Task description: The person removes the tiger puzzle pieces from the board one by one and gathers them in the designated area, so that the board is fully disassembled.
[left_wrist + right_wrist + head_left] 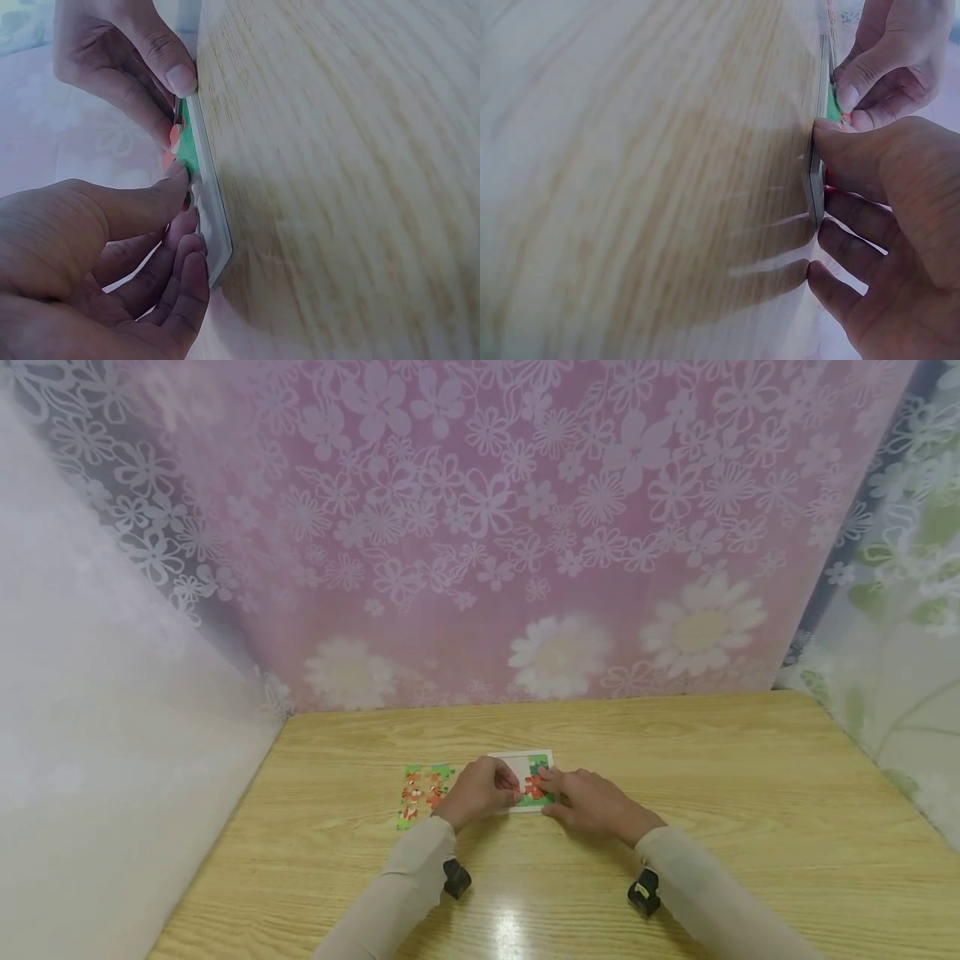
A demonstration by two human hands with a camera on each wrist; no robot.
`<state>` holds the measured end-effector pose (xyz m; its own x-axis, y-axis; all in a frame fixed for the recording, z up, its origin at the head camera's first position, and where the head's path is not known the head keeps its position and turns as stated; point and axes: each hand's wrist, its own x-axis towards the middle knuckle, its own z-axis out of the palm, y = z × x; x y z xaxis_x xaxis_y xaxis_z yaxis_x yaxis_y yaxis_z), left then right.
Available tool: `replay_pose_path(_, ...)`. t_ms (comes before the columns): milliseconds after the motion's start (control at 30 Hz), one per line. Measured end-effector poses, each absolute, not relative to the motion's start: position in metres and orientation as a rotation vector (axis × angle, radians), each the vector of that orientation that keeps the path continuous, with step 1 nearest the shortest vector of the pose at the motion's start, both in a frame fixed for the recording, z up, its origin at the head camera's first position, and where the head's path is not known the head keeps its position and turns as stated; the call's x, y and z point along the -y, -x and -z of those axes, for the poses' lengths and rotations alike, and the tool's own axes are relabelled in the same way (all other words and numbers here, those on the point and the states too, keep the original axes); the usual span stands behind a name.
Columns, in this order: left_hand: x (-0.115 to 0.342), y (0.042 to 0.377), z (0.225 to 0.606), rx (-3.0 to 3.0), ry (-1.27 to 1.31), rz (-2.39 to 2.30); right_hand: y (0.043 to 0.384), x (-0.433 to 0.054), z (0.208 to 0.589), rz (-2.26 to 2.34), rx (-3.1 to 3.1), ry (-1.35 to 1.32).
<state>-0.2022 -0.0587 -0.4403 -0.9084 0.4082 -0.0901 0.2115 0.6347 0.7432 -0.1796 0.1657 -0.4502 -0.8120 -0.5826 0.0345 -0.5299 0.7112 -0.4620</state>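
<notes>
A small jigsaw puzzle tray (521,754) with a white border lies on the table, its right part filled with green and red pieces (534,788). Over its middle, my left hand (477,793) pinches a small puzzle piece (188,199) between thumb and fingers, mostly hidden by the fingertips. My right hand (592,803) holds the tray at its right side. In the right wrist view its thumb (838,133) is on the near rim and the other fingers are bent along the side. Its index finger reaches over the fitted pieces in the head view.
Left of the tray, loose puzzle pieces (412,793) with an orange animal picture lie in two columns, partly behind my left hand. The wood-grain table (675,743) meets a flowered pink backdrop (480,610) at the back and a pale sheet (135,718) on the left.
</notes>
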Motion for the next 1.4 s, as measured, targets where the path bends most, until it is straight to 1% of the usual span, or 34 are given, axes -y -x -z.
replay_pose_path(267, 0.061, 0.200, 0.443, -2.617, -0.537, -1.206, 0.181, -0.167, 0.451, 0.669, -2.811, 0.908)
replay_pose_path(533, 0.079, 0.197, 0.435, -2.670, -0.600, -1.293, 0.179, -0.167, 0.450, 0.669, -2.819, 0.894)
replay_pose_path(733, 0.107, 0.194, 0.426, -2.769, -0.532, -1.257, 0.178, -0.168, 0.453, 0.681, -2.807, 0.927)
replay_pose_path(1100, 0.152, 0.187, 0.425, -2.812, -0.331, -1.242, 0.178, -0.167, 0.453, 0.698, -2.805, 0.951)
replay_pose_path(1400, 0.167, 0.176, 0.424, -2.823, -0.355, -1.176, 0.178, -0.169, 0.455, 0.683, -2.815, 0.961)
